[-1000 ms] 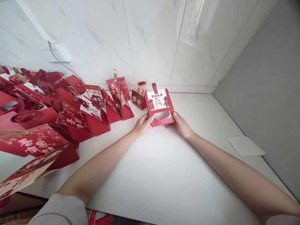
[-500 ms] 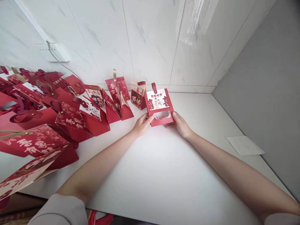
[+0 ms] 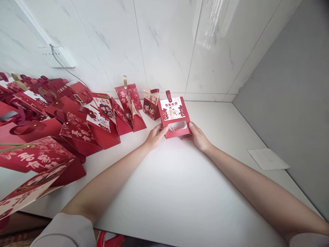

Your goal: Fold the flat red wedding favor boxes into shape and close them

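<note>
A red gift box (image 3: 175,116) with a ribbon loop on top, a printed couple and a clear window near its base faces me above the white table. My left hand (image 3: 155,137) grips its lower left side, thumb on the front. On the lower right side my right hand (image 3: 197,136) holds it the same way, fingers partly hidden behind. Just left of it stands a smaller box (image 3: 151,105) printed with two cartoon figures. Beside that are a red box with a gold loop (image 3: 128,95) and an upright triangular box (image 3: 136,115).
Many red gift boxes (image 3: 79,128) crowd the table's left side. A white sheet (image 3: 268,159) lies at the right edge. Behind the table (image 3: 174,192) rises a tiled wall (image 3: 167,44), with a socket (image 3: 60,57) and cable at left. A grey panel (image 3: 290,96) borders the right.
Almost nothing differs. The box stays between both hands, and the whole view has shifted very slightly.
</note>
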### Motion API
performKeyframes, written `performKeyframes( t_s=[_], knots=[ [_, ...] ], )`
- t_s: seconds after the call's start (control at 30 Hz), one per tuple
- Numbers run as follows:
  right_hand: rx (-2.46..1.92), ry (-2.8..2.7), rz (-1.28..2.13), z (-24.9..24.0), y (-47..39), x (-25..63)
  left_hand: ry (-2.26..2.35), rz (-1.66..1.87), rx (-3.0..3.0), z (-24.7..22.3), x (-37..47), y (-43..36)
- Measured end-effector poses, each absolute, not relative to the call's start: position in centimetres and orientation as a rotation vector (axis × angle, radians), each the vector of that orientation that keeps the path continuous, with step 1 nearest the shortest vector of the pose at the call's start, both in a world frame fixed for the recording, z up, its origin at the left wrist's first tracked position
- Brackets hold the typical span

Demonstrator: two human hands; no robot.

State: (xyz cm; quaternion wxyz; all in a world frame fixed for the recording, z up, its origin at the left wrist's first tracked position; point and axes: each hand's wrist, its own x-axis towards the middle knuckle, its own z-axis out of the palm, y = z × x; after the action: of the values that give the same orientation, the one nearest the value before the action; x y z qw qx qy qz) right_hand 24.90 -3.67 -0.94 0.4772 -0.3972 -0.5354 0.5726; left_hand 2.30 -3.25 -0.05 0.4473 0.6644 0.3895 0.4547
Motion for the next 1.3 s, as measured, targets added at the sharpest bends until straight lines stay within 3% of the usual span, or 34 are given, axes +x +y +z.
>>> performKeyframes(
  t_s=[1.3],
  knots=[
    [-0.985, -1.306, 1.397, -1.02, -3.60, 25.00, 1.018, 1.119, 1.658, -0.20, 2.29, -3.23]
  ],
)
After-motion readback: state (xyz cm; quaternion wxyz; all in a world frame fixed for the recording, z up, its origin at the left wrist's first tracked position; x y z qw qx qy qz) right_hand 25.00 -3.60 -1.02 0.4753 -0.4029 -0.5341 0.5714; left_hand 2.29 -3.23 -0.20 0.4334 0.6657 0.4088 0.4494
